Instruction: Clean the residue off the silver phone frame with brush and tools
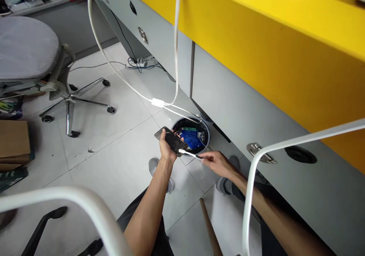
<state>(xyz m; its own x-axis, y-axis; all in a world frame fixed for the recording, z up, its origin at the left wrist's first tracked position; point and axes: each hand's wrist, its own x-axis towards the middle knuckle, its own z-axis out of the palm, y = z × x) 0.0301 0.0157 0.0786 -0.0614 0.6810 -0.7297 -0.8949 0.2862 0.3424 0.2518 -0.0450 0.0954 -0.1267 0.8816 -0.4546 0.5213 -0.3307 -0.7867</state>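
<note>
your left hand [167, 148] grips the dark phone [172, 142], your right hand [216, 162] pinches a brush [191, 154] at the phone's right end, and brushing looks underway, not finished.

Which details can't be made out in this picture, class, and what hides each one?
All in the head view:
Phone: underside turned away, facing the left hand.
White-tipped tool: rear end covered by the right hand.
Bin: bottom covered by blue material.
Grey chair: cut off by the left edge.
</note>
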